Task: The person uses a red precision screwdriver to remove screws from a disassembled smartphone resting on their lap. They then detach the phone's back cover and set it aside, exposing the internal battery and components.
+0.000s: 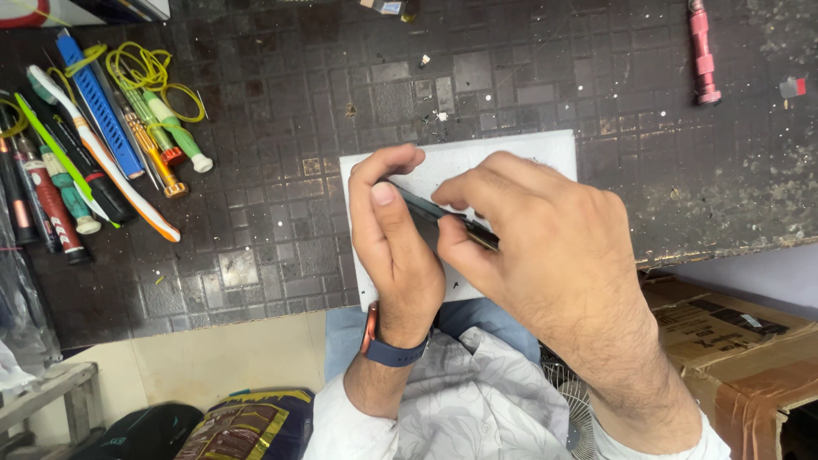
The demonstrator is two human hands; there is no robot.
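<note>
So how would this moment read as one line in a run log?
left hand: grips thin dark tool | right hand: pinches same tool | under: white pad | screwdrivers: far left

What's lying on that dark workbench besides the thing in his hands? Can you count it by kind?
Pile of hand tools: 1
Yellow rubber bands: 1 bunch
Pink tool: 1
White pad: 1
Total: 4 kinds; tools overlap too much to count singly.
</note>
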